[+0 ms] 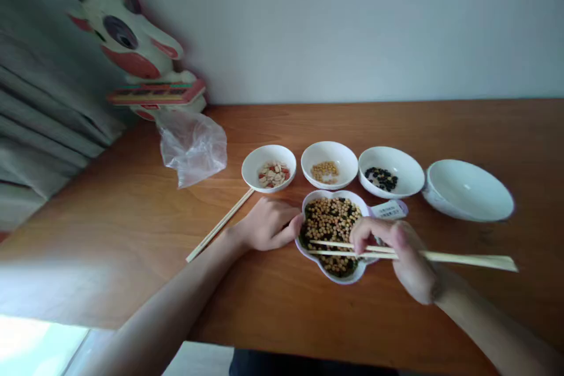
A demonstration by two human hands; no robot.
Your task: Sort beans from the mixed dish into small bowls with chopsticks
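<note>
A lobed, flower-shaped white dish (362, 275) holds a mix of yellow beans (328, 217) and dark beans. My left hand (274, 224) is closed at its left edge, thumb against the rim, the other fingers curled on the table side. In my right hand (403, 252) is a pair of wooden chopsticks (458, 258). Their tips lie a little apart over the beans in the dish's lower left; I cannot tell whether a bean is between them. A handle with a printed label (390, 210) sticks out from the dish's right side.
Behind the dish stand white bowls: one with pale and reddish pieces (269, 154), one with yellow beans (330, 150), one with black beans (408, 173), and a larger bowl (471, 188). More chopsticks (220, 224), a plastic bag (194, 147) and a cow toy keyboard (154, 94) are left.
</note>
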